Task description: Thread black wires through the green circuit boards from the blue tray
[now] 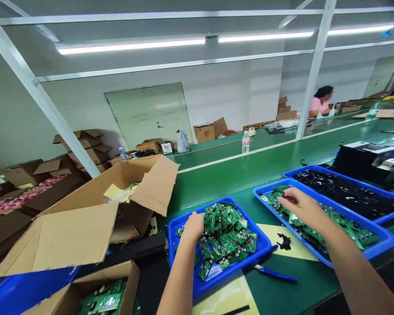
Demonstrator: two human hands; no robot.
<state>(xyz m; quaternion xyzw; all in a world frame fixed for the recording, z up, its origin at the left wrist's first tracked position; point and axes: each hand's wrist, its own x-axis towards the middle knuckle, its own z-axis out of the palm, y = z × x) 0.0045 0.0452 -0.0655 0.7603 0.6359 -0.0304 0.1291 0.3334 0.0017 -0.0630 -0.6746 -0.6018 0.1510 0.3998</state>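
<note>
My left hand (193,225) is closed at the left side of a heap of green circuit boards (228,232). Its back faces me and hides most of the fingers, so whatever they hold cannot be made out. The heap lies in a blue tray (213,282). Over a second blue tray (392,241) on the right, my right hand (300,205) has thumb and fingers pinched together above more circuit boards (341,218). Something small and dark shows at the fingertips, too small to name.
Blue-handled pliers (276,273) lie between the trays, near black scraps (284,241) on yellow paper. Behind the right tray, another tray holds black parts (344,192). Open cardboard boxes (68,236) crowd the left. A bottle (246,143) stands farther back; a person (320,105) sits at far right.
</note>
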